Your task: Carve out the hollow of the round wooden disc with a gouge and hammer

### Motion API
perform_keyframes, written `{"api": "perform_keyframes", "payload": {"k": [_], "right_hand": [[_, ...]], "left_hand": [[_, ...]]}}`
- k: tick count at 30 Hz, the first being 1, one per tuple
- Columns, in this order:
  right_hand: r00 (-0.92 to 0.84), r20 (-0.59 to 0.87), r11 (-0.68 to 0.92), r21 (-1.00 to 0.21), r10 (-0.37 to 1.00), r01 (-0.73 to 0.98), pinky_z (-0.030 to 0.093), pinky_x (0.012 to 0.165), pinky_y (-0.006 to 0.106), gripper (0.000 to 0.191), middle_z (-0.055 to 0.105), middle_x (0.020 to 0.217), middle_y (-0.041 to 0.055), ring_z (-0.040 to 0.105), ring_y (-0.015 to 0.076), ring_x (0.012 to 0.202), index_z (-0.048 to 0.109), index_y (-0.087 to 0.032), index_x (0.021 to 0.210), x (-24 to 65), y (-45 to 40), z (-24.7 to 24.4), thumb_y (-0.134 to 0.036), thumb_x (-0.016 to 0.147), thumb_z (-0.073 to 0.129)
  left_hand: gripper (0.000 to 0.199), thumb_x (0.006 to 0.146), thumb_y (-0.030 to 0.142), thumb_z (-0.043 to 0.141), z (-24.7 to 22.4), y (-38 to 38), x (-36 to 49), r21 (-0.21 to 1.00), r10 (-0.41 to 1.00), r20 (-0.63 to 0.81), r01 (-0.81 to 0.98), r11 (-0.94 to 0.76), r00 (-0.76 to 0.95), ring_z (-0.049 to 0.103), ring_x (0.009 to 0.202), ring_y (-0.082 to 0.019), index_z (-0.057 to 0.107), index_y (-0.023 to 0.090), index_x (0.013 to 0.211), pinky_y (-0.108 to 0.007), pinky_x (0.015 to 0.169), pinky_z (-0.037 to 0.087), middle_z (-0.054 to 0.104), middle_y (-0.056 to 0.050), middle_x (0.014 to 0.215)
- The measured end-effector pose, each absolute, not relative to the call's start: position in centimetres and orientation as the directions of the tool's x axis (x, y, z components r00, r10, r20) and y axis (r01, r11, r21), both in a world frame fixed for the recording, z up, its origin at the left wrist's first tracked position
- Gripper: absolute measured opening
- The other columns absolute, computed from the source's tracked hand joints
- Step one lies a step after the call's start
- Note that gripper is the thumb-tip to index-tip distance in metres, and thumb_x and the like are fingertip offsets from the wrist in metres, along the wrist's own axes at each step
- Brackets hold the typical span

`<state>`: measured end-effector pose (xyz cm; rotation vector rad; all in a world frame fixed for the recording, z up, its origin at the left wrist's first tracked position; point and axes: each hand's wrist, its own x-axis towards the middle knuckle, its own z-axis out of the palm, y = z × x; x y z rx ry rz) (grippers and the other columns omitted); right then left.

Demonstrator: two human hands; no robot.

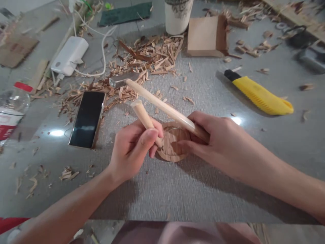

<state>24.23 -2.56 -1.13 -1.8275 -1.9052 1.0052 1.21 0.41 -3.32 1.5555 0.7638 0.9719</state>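
The left hand [130, 150] pinches a short round wooden handle [142, 115] between thumb and fingers, its lower end at the left part of a round wooden piece [173, 157] on the tabletop [157, 196]. That low grip probably keeps the tip steady. The right hand [220, 137] closes around the hammer [162, 105] near the butt of its shaft, with the thumb at the wood's right edge, seemingly bracing it. The hammer's head points to ten o'clock over shavings [162, 56]; whether it rests on them, I cannot tell. From the round piece, a phone [87, 118] lies at ten o'clock and a yellow-handled tool [261, 95] at two, both apart from the hands, leaving them room.
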Motion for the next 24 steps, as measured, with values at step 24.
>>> {"api": "perform_keyframes", "payload": {"k": [24], "right_hand": [[-0.087,-0.253,-0.128,-0.722,0.963,0.68,0.026,0.041,0.027,0.04,0.04,0.057,-0.0083,0.036,0.01,0.048,0.046,-0.025,0.073,24.7,-2.6,-1.4,-0.048,0.088,0.075]], "left_hand": [[0.029,0.108,0.039,0.065,-2.7,0.7,0.1,0.952,0.888,0.293,-0.19,-0.238,0.355,0.049,0.052,-0.008,0.077,0.015,0.098,-0.027,0.045,0.042,0.061,-0.001,0.079]]}}
